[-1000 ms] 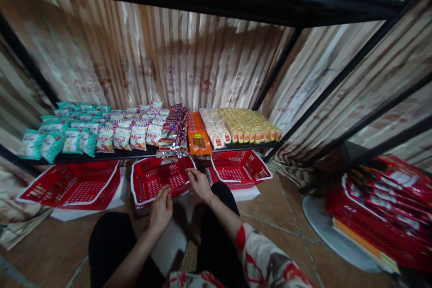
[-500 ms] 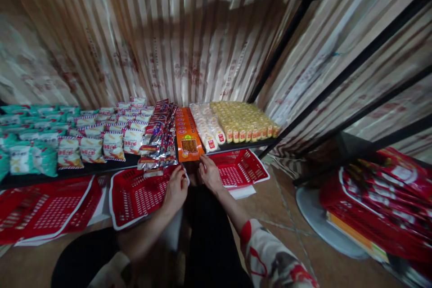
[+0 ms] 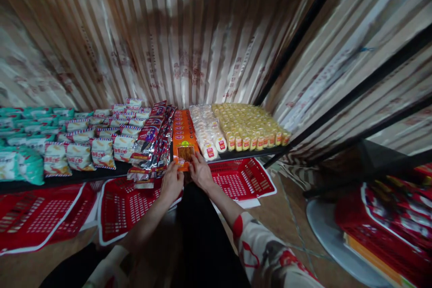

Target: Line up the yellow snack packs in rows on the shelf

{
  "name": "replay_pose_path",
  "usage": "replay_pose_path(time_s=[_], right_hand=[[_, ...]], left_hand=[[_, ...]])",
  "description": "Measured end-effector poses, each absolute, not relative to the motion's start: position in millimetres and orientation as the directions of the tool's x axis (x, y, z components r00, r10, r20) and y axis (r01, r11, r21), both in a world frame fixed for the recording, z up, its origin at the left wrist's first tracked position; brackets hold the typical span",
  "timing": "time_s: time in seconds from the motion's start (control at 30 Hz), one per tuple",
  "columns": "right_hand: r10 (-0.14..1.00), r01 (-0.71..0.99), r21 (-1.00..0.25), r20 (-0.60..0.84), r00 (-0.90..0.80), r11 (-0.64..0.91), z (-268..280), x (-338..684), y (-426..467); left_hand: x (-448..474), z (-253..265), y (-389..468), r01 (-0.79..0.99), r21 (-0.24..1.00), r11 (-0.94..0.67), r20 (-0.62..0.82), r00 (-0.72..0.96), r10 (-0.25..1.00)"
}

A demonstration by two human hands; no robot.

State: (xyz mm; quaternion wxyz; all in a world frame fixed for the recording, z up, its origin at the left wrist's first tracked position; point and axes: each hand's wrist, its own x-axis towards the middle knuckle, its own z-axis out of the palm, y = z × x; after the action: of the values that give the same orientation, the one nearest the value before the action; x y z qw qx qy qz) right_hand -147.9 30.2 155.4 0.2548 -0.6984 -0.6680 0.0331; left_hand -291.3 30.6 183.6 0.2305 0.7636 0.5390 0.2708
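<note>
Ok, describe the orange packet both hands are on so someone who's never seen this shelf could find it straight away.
Look at the low black shelf lined with snack packets. Near its middle runs a single row of flat orange packets, between a stack of shiny dark red foil packs and pale wrapped cakes. The left hand and right hand touch the front orange packet, the only one showing a brown window.
</note>
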Motion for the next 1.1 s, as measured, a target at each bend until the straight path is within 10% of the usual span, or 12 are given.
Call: replay_pose_path(time_s=[1.1], right_hand=[[0.992, 0.944, -0.312, 0.092, -0.086, 0.11, 168.7, -126.3, 43.6]], left_hand=[[-233.7, 180.3, 83.1, 0.901, 0.432, -0.039, -0.007, 0.047, 0.999]])
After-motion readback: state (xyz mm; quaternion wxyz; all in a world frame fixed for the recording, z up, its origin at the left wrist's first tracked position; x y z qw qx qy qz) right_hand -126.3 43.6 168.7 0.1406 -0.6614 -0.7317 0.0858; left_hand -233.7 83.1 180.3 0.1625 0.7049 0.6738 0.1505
